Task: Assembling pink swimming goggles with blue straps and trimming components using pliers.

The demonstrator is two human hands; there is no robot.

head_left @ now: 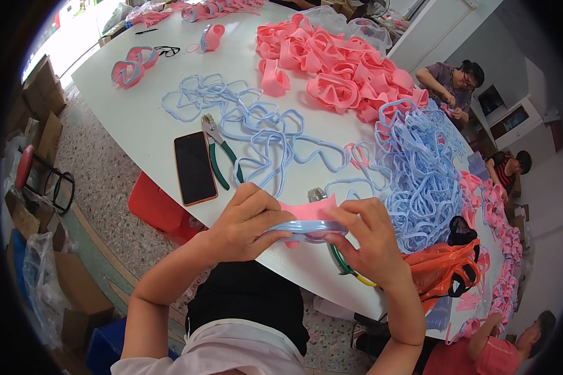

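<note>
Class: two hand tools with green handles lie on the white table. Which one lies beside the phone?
The pliers, lying in the open just right of the phone. The other tool is mostly hidden under the right hand.

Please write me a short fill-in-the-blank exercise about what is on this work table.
1. Both hands, left hand and right hand, press a pale blue frame onto a ____ rubber piece.
2. Beside the phone lie green-handled ____.
3. The orange bag lies by the ____ hand.

Missing: pink; pliers; right
</note>
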